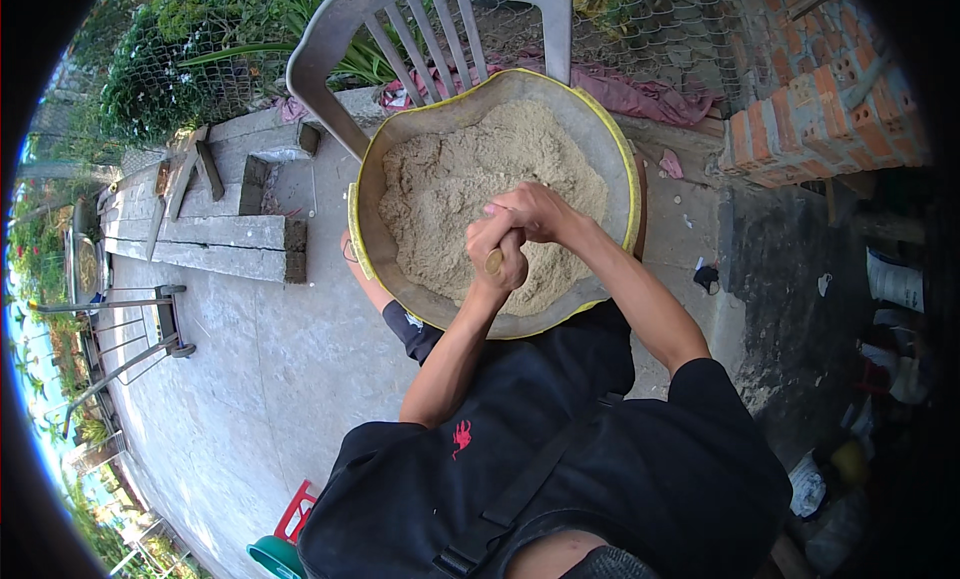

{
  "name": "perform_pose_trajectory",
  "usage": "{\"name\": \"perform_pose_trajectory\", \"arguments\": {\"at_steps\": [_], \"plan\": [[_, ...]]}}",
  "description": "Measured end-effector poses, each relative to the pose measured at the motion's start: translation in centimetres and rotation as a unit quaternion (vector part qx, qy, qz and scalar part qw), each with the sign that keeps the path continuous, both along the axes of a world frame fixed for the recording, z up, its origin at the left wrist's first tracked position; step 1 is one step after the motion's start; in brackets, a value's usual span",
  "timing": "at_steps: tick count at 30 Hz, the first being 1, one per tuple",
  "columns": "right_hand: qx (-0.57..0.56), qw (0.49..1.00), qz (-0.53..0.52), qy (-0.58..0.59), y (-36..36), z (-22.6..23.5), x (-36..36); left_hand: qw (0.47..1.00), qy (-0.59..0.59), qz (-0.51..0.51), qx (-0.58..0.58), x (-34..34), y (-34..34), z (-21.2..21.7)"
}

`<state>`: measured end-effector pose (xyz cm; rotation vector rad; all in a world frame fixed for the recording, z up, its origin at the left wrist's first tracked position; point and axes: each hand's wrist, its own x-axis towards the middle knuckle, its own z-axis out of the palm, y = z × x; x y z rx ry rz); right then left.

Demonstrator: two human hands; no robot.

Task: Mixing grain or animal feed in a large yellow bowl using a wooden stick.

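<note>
A wide grey tub [372, 219] with a yellow rim rests in front of my body, holding a heap of beige, crumbly powder [440, 164] like sawdust or meal. Over the powder, my left hand [500, 257] is closed in a fist around something with a round, tan, wood-like end [493, 261]; the rest of it is hidden. My right hand [535, 211] is bent in against the top of the left one, fingers curled. Whatever its fingers grip, if anything, is too small or covered to name.
Behind the tub stands a grey plastic chair [425, 7]. Grey beams [205, 244] lie at the left, with a metal hand cart [160, 319] nearer. Stacked bricks [820, 119] stand at the far right. A red stool [296, 511] and green basin [275, 557] sit at lower left.
</note>
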<state>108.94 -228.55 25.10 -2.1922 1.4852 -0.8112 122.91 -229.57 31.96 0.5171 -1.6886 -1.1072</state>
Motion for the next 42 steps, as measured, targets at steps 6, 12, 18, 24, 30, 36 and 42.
{"name": "perform_pose_trajectory", "arguments": {"at_steps": [6, 12, 18, 24, 30, 36, 42], "plan": [[0.172, 0.974, -0.121, -0.082, 3.2, 2.3, 3.8, 0.992, -0.037, -0.033, 0.119, 1.5, -0.5, 3.7], [0.095, 0.928, -0.081, -0.351, 3.2, 1.3, 8.9, 0.962, -0.178, -0.091, 0.188, 2.8, -2.0, 6.6], [0.137, 0.942, 0.032, -0.305, 1.7, -2.5, 10.5, 0.965, -0.232, -0.096, 0.078, 4.2, -3.0, 7.2], [0.055, 0.967, 0.071, -0.238, -6.7, -5.1, 11.8, 0.974, -0.22, -0.044, 0.031, 4.7, -6.3, 5.0], [0.226, 0.97, 0.066, -0.067, -9.7, 0.3, 10.8, 0.988, -0.144, -0.031, -0.049, 4.2, -7.4, 2.5], [-0.169, 0.983, 0.029, 0.073, -6.9, -4.0, 5.4, 0.982, -0.057, -0.023, -0.177, 1.0, -5.5, 1.7], [0.006, 0.996, -0.03, -0.082, -3.9, -0.4, 6.1, 0.989, -0.002, 0.094, -0.115, 3.6, -2.2, -0.6]]}}
